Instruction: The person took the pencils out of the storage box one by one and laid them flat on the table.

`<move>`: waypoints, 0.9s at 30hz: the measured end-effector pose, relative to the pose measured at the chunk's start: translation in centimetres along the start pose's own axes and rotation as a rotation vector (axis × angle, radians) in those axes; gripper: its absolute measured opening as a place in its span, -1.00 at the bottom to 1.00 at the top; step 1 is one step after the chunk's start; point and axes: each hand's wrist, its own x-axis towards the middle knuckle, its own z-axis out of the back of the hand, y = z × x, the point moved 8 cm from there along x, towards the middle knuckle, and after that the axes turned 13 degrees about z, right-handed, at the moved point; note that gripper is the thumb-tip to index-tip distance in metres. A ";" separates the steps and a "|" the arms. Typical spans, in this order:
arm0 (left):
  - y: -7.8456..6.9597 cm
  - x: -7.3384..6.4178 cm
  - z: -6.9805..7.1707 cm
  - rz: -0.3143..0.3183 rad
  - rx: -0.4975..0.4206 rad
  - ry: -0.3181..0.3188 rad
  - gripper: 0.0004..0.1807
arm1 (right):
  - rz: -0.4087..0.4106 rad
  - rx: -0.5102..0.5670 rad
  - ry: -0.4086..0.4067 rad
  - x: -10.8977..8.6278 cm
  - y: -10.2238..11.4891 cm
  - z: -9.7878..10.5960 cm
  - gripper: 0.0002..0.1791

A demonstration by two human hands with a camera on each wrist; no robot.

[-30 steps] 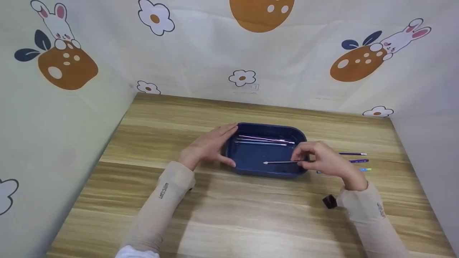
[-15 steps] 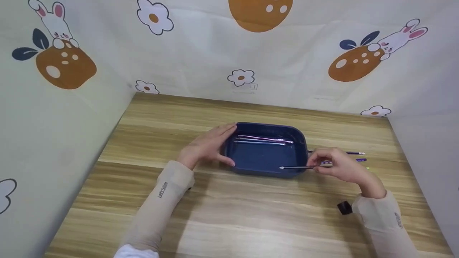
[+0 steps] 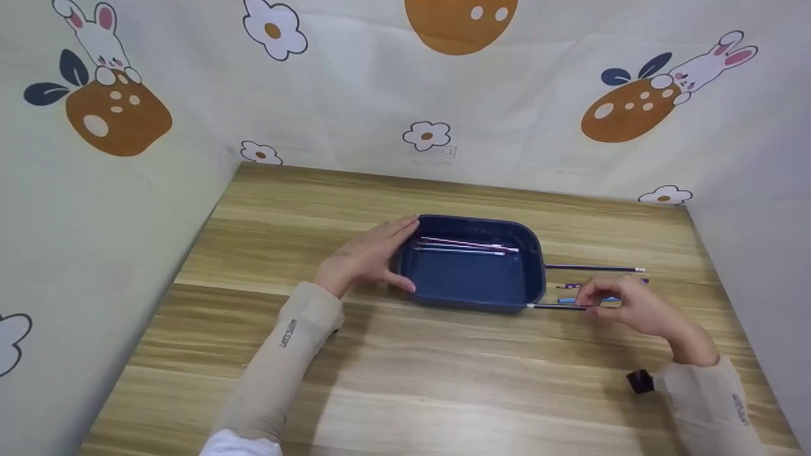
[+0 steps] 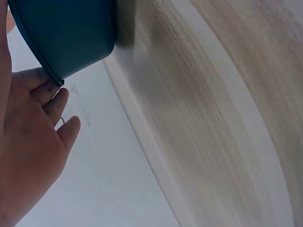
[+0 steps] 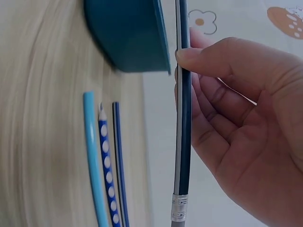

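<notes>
A dark blue rectangular container (image 3: 469,282) stands on the table with several slim pencils (image 3: 456,249) lying along its far side. My left hand (image 3: 367,256) rests against its left end, thumb and fingers spread and mostly straight at the rim. Beyond the container's right end, my right hand (image 3: 633,307) pinches a dark striped pencil (image 5: 183,132) between thumb and fingers. That pencil has a clear ferrule and grey eraser; its tip overlaps the container's right corner in the head view. Below the hand lie a light blue pencil (image 5: 96,161) and a blue white-dotted pencil (image 5: 108,170).
Another dark striped pencil (image 3: 592,268) lies farther back, right of the container. The wood-grain table (image 3: 380,380) is enclosed by pale printed sheets (image 3: 355,95) at the back and both sides. A small black object (image 3: 640,381) is attached at the right wrist.
My right hand has moved right and toward the near side, carrying the striped pencil from over the container to beyond its right end. The left hand has stayed at the container.
</notes>
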 end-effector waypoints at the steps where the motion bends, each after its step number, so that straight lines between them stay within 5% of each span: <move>1: 0.0 0.0 0.1 0.001 0.003 -0.002 0.42 | -0.007 -0.005 -0.003 -0.3 -0.2 0.1 -0.70; 18: -0.2 -0.1 0.1 -0.002 -0.004 -0.001 0.41 | -0.101 -0.008 -0.025 -4.9 -4.3 0.8 -0.76; 27: -0.1 0.0 0.0 -0.006 0.015 -0.002 0.42 | -0.165 -0.111 -0.027 -6.4 -5.7 1.2 -0.77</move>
